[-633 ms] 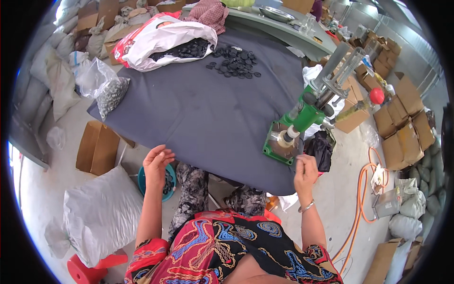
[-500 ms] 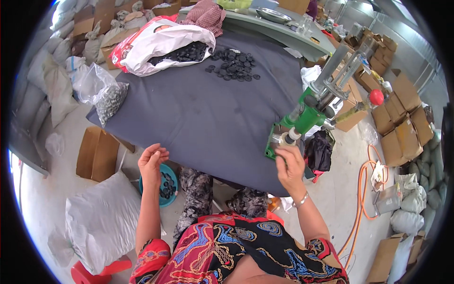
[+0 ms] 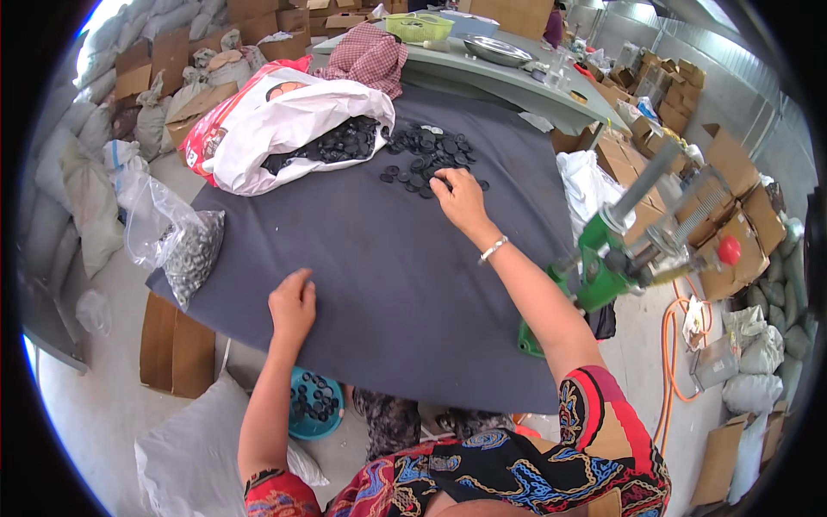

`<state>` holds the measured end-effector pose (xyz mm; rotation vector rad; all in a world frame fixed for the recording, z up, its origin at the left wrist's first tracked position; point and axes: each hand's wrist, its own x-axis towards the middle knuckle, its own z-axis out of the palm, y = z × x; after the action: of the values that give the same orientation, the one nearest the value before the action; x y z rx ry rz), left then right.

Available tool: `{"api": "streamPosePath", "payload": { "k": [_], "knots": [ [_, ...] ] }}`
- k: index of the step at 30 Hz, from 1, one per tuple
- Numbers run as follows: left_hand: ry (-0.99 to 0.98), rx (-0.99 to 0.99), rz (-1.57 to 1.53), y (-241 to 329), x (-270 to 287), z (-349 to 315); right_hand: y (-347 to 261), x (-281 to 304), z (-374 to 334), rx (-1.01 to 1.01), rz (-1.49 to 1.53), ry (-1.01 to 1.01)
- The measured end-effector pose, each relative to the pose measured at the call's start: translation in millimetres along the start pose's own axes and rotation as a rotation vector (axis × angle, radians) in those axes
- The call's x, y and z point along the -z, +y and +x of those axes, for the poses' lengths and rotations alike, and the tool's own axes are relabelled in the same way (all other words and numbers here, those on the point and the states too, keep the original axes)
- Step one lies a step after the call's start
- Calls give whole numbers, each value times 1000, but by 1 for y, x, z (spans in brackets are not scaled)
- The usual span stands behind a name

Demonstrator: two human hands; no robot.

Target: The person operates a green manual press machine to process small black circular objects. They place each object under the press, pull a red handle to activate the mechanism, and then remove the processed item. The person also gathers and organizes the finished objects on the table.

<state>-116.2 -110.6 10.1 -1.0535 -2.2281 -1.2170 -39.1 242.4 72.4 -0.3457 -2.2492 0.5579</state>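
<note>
My right hand [image 3: 461, 200] reaches over the cloth-covered table to the near edge of a loose pile of round black discs [image 3: 431, 146]. Its fingers close in a pinch, with a dark disc at the fingertips. Over the table's left front part is my left hand [image 3: 293, 306], its fingers curled in; whether anything small is inside cannot be seen. A white and red sack [image 3: 297, 121] lies on its side left of the pile, its mouth full of similar black discs. Under my right forearm stands a green hand press [image 3: 594, 280], partly hidden by the arm.
A clear bag of small metal parts [image 3: 194, 258] sits on the table's left edge. Below the front edge is a teal basin [image 3: 323, 424] holding black discs. An open carton [image 3: 177, 345] stands at the left. Behind is another table [image 3: 517, 82] with a green basket [image 3: 419, 28].
My right hand has left the press and moved forward and left to the disc pile. My left hand has shifted slightly right, its fingers more curled. The view has moved too.
</note>
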Motion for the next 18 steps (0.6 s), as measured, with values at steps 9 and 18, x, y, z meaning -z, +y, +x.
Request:
{"api": "streamPosePath", "payload": {
  "k": [9, 18],
  "knots": [
    [-208, -36, 92, 17, 8, 7, 82, -101, 154, -42, -392, -198],
    [-323, -80, 70, 14, 12, 2, 130, -180, 216, -262, -476, -425]
  ]
}}
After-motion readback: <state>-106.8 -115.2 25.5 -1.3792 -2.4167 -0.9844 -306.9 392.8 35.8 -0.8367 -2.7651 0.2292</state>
